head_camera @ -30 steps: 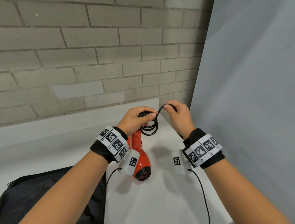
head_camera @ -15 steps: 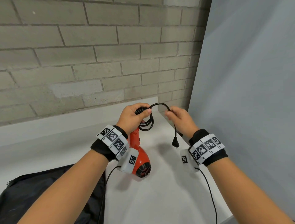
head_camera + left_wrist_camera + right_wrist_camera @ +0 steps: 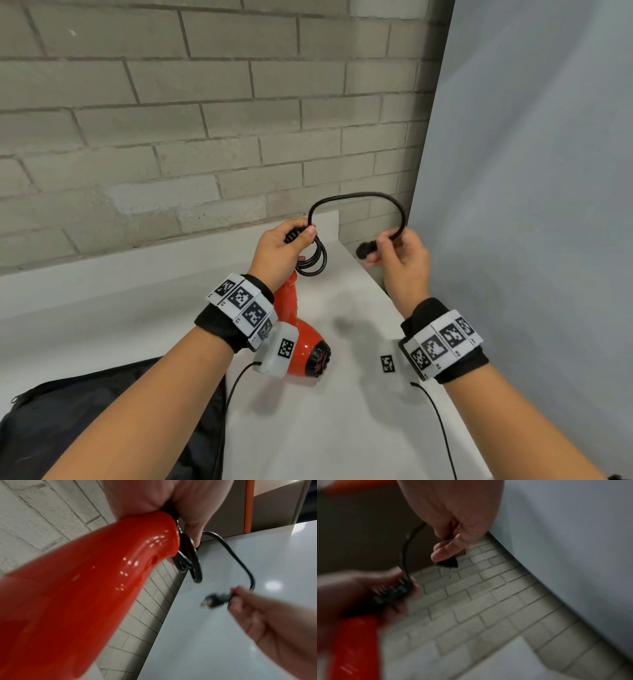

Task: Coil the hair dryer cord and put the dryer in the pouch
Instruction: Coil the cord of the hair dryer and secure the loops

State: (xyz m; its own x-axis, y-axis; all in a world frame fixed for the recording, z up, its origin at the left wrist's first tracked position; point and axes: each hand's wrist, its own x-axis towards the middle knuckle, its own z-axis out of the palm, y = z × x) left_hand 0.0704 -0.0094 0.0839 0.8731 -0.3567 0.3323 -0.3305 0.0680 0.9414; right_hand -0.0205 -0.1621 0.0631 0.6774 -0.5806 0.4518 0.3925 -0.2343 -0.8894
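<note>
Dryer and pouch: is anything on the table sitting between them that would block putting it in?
Nothing visible does. The dryer is held up by its handle in the left hand, and the black pouch lies just beside it with only bare table between. A thin wrist-camera cable hangs near the pouch's edge.

The hair dryer is glossy red plastic (you can see ceiling lights reflected in it). Its cord looks like smooth black rubber, matt-ish. Behind the dryer, rough grey brick wall; under it, smooth white table; left of it, matt black cloth pouch.
</note>
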